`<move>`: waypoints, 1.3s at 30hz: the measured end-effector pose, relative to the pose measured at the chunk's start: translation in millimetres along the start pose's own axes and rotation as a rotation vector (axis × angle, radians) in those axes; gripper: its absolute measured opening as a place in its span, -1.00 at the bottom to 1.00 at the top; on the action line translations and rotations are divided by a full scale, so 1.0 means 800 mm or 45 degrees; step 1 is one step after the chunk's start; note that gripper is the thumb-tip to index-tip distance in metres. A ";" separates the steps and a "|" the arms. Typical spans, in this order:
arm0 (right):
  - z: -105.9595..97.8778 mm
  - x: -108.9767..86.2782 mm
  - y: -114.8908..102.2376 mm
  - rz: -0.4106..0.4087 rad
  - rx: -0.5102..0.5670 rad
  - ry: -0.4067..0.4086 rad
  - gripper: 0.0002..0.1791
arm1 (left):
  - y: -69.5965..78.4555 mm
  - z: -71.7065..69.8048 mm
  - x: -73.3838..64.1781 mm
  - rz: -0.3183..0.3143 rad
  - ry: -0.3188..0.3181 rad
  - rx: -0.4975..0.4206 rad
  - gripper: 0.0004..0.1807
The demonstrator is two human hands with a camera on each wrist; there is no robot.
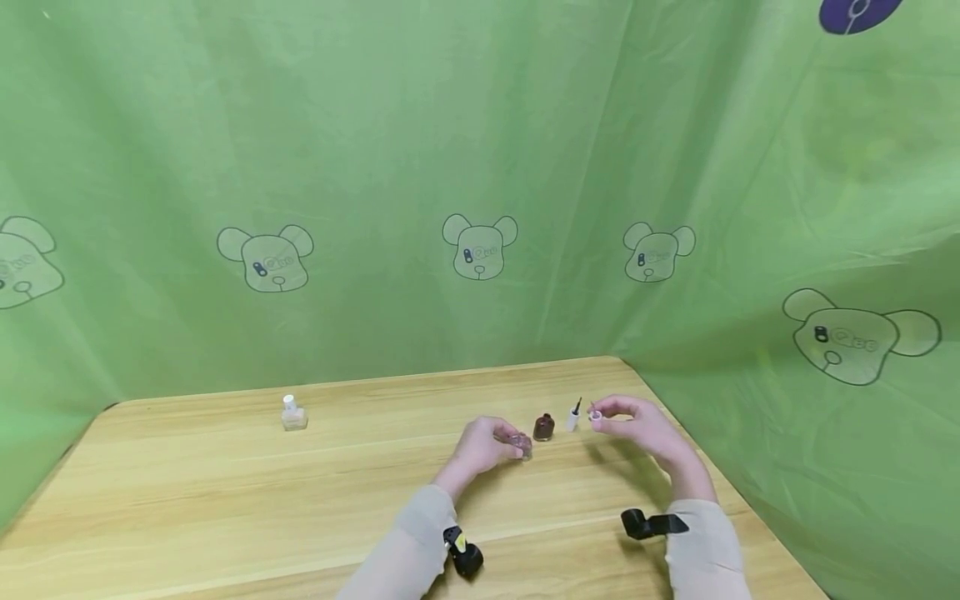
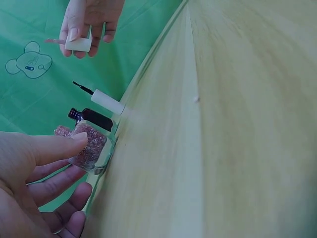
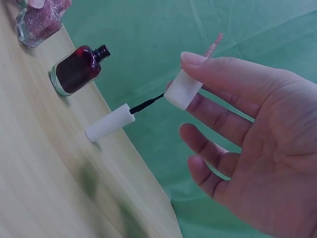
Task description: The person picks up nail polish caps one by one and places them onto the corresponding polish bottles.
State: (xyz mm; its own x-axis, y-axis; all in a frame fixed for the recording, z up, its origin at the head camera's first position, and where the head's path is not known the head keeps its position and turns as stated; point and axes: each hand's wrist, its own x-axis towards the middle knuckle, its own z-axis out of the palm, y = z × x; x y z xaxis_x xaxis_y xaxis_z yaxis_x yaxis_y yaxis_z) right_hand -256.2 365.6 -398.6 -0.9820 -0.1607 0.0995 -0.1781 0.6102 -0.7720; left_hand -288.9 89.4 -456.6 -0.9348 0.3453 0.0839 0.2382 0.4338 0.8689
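My left hand [image 2: 44,173] pinches a clear nail polish bottle with pink glitter [image 2: 91,146] between thumb and fingers, close over the table. Its neck is uncapped. In my right hand [image 3: 257,114], thumb and fingers grip a white brush cap [image 3: 183,89], its pink-coated brush pointing up and away from the palm. Between the hands, an uncapped dark red nail polish bottle [image 3: 74,72] stands on the table. Beside it, nearer the right hand, a second white brush cap [image 3: 110,123] stands on its flat end with its dark brush upward.
A clear nail polish bottle with a white cap [image 1: 294,415] stands at the far left of the wooden table [image 1: 225,500]. A green curtain [image 1: 375,167] with bear-head prints hangs behind the table and along its right edge.
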 end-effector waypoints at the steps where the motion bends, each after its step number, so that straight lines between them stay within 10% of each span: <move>1: 0.000 0.000 -0.002 -0.005 -0.006 -0.001 -0.60 | 0.000 -0.001 -0.001 -0.001 -0.003 -0.009 -0.76; 39: 0.082 0.025 -0.068 -0.299 -0.092 -0.189 -0.74 | -0.020 -0.095 -0.076 0.053 0.041 -0.104 -0.67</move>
State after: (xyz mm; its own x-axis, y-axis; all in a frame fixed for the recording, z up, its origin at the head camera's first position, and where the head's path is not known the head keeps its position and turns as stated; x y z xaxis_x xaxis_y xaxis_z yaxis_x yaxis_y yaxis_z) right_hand -262.5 278.7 -395.7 -0.8942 -0.4129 0.1730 -0.4088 0.5956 -0.6915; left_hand -255.6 -1.7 -438.8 -0.9330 0.3336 0.1351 0.2557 0.3500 0.9012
